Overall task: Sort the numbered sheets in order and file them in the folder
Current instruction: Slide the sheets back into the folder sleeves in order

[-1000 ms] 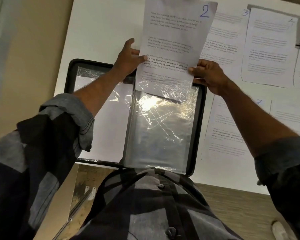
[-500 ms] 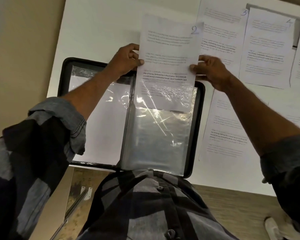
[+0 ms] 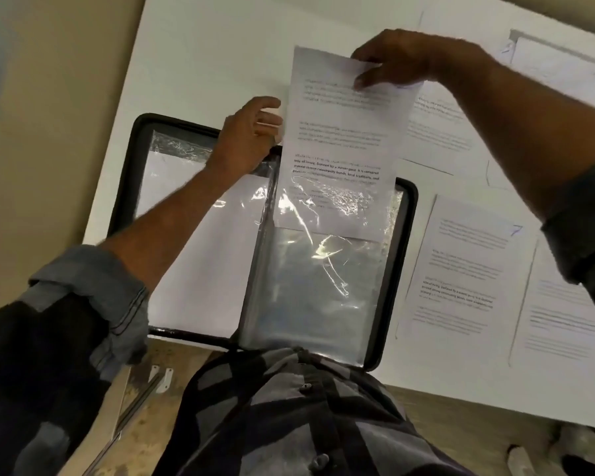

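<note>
A printed sheet (image 3: 344, 132) is seen with its lower end tucked inside the clear sleeve (image 3: 316, 290) of the black folder (image 3: 124, 187), which is laid open. A sheet marked 7 (image 3: 461, 262) is laid flat just beside it.

A single wide-angle camera, worn on the person's head, looks forward and steeply down. The person's checked shirt (image 3: 289, 424) fills the bottom edge, very close to the lens. Beyond it a white table (image 3: 203, 63) lies near and slightly tilted in view, with an open folder (image 3: 124, 187) at centre. Floor (image 3: 461, 424) shows at the lower right.
</note>
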Demonstrator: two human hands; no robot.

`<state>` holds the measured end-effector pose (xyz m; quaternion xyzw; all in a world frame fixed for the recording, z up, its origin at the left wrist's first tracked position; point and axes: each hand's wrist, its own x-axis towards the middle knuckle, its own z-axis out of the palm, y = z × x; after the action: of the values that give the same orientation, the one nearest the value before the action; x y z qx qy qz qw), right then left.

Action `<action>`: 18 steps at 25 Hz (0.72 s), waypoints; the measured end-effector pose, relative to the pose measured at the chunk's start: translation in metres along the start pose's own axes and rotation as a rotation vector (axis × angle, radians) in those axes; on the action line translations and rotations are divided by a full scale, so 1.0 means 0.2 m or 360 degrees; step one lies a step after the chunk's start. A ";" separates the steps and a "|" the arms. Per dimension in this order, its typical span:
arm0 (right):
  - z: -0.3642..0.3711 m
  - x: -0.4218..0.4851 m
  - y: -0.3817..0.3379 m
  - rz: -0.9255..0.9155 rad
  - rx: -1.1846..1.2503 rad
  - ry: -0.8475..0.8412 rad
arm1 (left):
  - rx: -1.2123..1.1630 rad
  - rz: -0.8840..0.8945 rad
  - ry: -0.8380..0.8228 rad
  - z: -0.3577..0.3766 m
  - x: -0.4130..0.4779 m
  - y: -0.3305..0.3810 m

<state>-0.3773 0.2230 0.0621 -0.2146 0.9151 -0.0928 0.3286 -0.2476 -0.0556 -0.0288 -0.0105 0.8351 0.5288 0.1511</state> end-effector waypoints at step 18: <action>0.50 -0.05 -0.16 0.0137 0.0660 -0.1046 | 0.0879 0.0828 -0.0329 0.34 -0.86 -0.26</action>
<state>-0.2954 0.1964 0.0017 -0.1233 0.7310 -0.1882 0.6442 -0.0568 -0.0424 -0.0564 0.2958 0.9011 0.3032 0.0924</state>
